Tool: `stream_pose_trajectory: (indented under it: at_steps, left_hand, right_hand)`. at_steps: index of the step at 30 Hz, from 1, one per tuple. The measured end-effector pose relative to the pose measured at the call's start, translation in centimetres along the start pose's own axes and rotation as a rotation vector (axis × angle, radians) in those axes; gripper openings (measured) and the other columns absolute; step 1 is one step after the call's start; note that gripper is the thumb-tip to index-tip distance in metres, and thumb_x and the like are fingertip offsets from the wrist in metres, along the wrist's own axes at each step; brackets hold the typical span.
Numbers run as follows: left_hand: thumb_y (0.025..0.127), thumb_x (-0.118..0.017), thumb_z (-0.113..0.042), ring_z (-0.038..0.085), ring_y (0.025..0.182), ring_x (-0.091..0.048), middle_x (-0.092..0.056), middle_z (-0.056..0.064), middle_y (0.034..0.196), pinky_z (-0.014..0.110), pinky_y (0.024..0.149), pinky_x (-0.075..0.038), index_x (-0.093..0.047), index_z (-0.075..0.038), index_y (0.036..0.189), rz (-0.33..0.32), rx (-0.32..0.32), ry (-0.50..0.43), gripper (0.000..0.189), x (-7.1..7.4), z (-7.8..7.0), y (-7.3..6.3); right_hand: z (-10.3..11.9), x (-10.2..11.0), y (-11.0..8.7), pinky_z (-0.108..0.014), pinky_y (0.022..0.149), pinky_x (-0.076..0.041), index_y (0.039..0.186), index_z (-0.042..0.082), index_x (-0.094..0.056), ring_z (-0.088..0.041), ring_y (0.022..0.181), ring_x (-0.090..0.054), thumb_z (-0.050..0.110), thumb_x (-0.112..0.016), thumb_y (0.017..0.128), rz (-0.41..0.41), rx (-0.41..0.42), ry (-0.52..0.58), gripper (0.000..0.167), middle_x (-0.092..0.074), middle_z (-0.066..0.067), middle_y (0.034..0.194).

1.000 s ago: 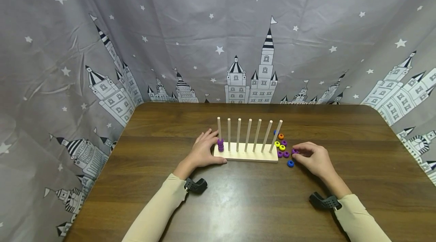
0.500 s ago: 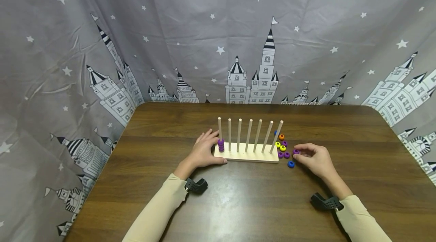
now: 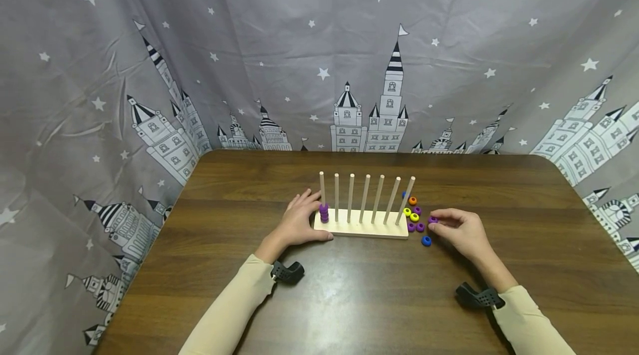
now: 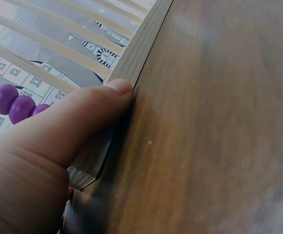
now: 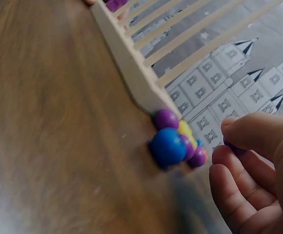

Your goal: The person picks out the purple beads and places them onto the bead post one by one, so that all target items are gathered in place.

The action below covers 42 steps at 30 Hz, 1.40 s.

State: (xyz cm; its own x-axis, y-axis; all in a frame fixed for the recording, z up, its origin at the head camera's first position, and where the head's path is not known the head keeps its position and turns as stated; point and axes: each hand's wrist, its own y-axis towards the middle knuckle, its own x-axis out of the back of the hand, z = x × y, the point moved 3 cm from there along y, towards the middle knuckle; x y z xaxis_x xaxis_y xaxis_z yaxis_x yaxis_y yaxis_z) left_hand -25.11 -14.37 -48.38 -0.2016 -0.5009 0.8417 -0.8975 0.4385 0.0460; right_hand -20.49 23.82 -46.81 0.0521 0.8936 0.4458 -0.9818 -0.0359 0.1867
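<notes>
A pale wooden peg stand [image 3: 361, 228] with a row of upright pegs sits on the table. Purple beads [image 3: 324, 214] are stacked low on its leftmost peg. My left hand [image 3: 297, 222] holds the left end of the base, thumb along the front edge and fingers toward the back. My right hand [image 3: 461, 232] pinches a purple bead [image 3: 432, 220] between thumb and fingertips, right of the loose beads. In the right wrist view, thumb and fingers mostly hide this bead [image 5: 235, 147]. Close by on the table lies a blue bead [image 3: 426, 241].
Loose beads lie by the stand's right end: an orange bead [image 3: 412, 201], yellow beads [image 3: 415, 217], purple beads [image 3: 420, 227] and another blue one, partly hidden behind a peg. The brown table [image 3: 379, 299] meets a grey curtain [image 3: 279, 55] printed with castles and stars.
My right hand has shifted very slightly upward in the head view with the purple bead between its fingers. The left hand and the stand look unmoved.
</notes>
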Motion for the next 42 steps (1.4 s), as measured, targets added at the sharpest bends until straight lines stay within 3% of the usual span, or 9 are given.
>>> stream_pose_trajectory:
  at_steps: [3, 5, 21, 30, 42]
  left_hand:
    - [0.070, -0.085, -0.048, 0.040, 0.157, -0.022, -0.039, 0.014, 0.163, 0.060, 0.129, -0.013, -0.067, -0.008, 0.121, 0.000, 0.006, 0.000, 0.067, 0.0, 0.0, 0.0]
    - [0.070, -0.085, -0.048, 0.039, 0.157, -0.022, -0.039, 0.014, 0.164, 0.060, 0.129, -0.012, -0.067, -0.009, 0.120, -0.001, 0.009, -0.002, 0.066, 0.0, 0.1, 0.0]
    - [0.070, -0.086, -0.048, 0.039, 0.157, -0.022, -0.039, 0.013, 0.164, 0.060, 0.129, -0.012, -0.067, -0.009, 0.121, 0.000, 0.002, 0.003, 0.067, -0.2, 0.0, 0.1]
    - [0.070, -0.086, -0.048, 0.038, 0.158, -0.021, -0.038, 0.013, 0.164, 0.060, 0.129, -0.012, -0.067, -0.008, 0.121, -0.005, 0.006, -0.005, 0.067, -0.1, 0.1, 0.1]
    - [0.070, -0.086, -0.048, 0.039, 0.157, -0.022, -0.039, 0.014, 0.164, 0.060, 0.129, -0.011, -0.067, -0.009, 0.118, -0.006, 0.004, -0.011, 0.064, -0.2, 0.1, 0.1]
  right_hand:
    - [0.5, 0.1, 0.2, -0.011, 0.064, -0.056, 0.104, -0.015, -0.071, 0.011, 0.073, -0.065, -0.005, -0.077, 0.084, 0.009, -0.008, 0.041, 0.024, -0.070, 0.026, 0.081]
    - [0.8, 0.2, 0.2, -0.011, 0.064, -0.056, 0.105, -0.016, -0.070, 0.010, 0.074, -0.065, -0.006, -0.076, 0.084, 0.015, -0.005, 0.061, 0.024, -0.067, 0.031, 0.082]
    - [2.3, 0.3, 1.1, -0.011, 0.068, -0.058, 0.108, -0.017, -0.069, 0.011, 0.077, -0.066, -0.005, -0.077, 0.084, 0.041, 0.002, 0.065, 0.027, -0.066, 0.033, 0.085]
    - [6.0, 1.2, 3.1, -0.011, 0.068, -0.059, 0.109, -0.018, -0.068, 0.010, 0.078, -0.069, -0.006, -0.075, 0.085, 0.042, 0.056, 0.102, 0.028, -0.069, 0.032, 0.085]
    - [11.3, 2.4, 5.5, -0.010, 0.068, -0.058, 0.107, -0.016, -0.069, 0.009, 0.076, -0.070, -0.002, -0.077, 0.085, 0.026, 0.119, 0.062, 0.027, -0.071, 0.030, 0.083]
